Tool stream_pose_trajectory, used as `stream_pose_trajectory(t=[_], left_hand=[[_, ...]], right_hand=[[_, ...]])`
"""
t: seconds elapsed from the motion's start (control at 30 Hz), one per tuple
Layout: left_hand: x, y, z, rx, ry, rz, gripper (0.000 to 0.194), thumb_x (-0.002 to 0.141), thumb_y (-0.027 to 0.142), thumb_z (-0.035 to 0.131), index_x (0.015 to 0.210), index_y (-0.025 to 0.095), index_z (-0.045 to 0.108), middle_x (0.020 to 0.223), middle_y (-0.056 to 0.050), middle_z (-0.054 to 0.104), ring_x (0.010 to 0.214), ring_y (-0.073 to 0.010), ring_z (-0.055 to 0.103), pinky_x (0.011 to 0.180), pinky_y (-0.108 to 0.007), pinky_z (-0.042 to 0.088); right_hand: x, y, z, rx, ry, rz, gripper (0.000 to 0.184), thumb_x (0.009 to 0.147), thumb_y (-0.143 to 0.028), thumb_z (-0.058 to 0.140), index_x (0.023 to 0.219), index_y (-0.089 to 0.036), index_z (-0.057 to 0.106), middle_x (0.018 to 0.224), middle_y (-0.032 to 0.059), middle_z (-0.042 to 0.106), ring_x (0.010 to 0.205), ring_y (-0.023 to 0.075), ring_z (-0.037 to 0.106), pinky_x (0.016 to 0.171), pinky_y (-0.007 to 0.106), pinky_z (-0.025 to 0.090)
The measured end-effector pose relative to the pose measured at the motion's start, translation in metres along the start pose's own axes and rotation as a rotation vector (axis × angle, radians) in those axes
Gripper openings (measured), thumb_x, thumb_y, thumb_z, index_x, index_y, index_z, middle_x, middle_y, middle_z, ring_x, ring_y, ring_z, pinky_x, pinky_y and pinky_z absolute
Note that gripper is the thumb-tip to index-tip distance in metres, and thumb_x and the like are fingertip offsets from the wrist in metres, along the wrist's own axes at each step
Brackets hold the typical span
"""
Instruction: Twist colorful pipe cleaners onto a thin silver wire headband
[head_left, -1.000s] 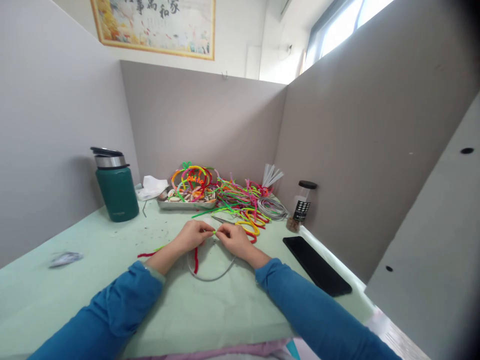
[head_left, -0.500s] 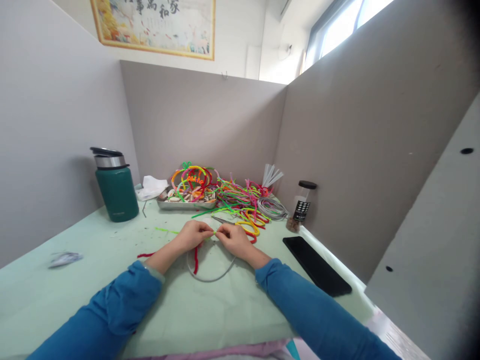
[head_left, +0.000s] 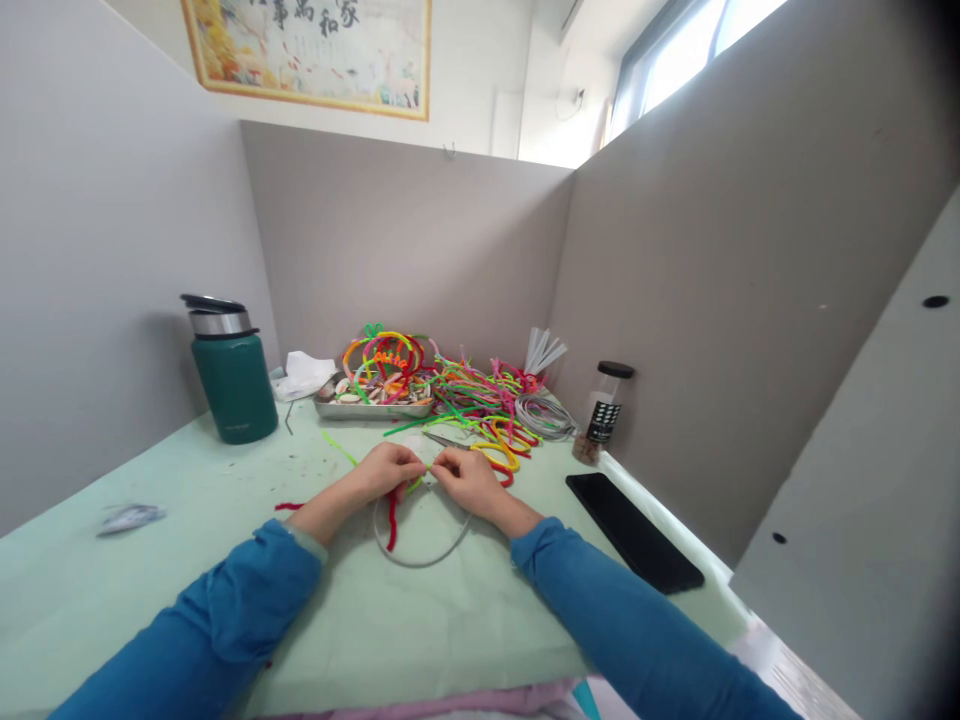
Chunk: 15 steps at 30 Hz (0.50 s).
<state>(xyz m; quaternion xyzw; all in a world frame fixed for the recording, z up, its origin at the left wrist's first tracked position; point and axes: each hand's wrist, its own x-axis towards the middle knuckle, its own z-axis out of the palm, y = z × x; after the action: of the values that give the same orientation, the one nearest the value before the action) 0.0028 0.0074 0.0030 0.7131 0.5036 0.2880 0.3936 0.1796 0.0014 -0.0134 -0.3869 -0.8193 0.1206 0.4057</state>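
Note:
My left hand point(head_left: 388, 470) and my right hand point(head_left: 469, 477) meet fingertip to fingertip over the table, both closed in a pinch. Between them is a bright green pipe cleaner point(head_left: 339, 446), one end of which sticks out to the left behind my left hand. A thin grey hoop point(head_left: 420, 565) hangs below the hands, its upper part hidden by them. From under my left hand a red pipe cleaner point(head_left: 391, 525) dangles beside the hoop, and a red end also shows by my left wrist. Scissors point(head_left: 499, 452) with yellow and red handles lie just beyond my right hand.
At the back stand a metal tray point(head_left: 375, 410) with finished fuzzy hoops and a heap of coloured pipe cleaners point(head_left: 480, 390). A grey wire coil point(head_left: 546, 417), a clear jar point(head_left: 600, 415) and a black phone point(head_left: 634, 532) are right. A green bottle point(head_left: 235, 385) stands left.
The green pipe cleaner's free left end has swung upward, and a green bit now shows under my left fingers. Both hands stay in nearly the same place.

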Motion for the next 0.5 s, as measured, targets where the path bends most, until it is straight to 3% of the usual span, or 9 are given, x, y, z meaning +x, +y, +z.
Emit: stream_pose_trajectory(t=[0.3, 0.5], left_hand=[[-0.0048, 0.007, 0.0008, -0.045, -0.043, -0.002, 0.035, 0.065, 0.049, 0.055, 0.064, 0.014, 0.052, 0.039, 0.003, 0.049, 0.035, -0.0082, 0.043, 0.037, -0.018, 0.027], [-0.0059, 0.0096, 0.0004, -0.074, -0.092, 0.009, 0.021, 0.064, 0.032, 0.054, 0.073, 0.013, 0.055, 0.042, 0.003, 0.052, 0.038, -0.0094, 0.047, 0.041, -0.019, 0.035]], right_hand=[[0.0008, -0.0006, 0.0002, 0.011, -0.003, 0.017, 0.017, 0.078, -0.027, 0.049, 0.073, -0.017, 0.062, 0.063, -0.0007, 0.06, 0.056, 0.01, 0.049, 0.053, 0.02, 0.031], [0.0007, -0.0009, -0.0006, 0.014, -0.004, 0.009, 0.017, 0.079, -0.027, 0.049, 0.073, -0.017, 0.062, 0.064, -0.0008, 0.06, 0.056, 0.0097, 0.049, 0.053, 0.02, 0.031]])
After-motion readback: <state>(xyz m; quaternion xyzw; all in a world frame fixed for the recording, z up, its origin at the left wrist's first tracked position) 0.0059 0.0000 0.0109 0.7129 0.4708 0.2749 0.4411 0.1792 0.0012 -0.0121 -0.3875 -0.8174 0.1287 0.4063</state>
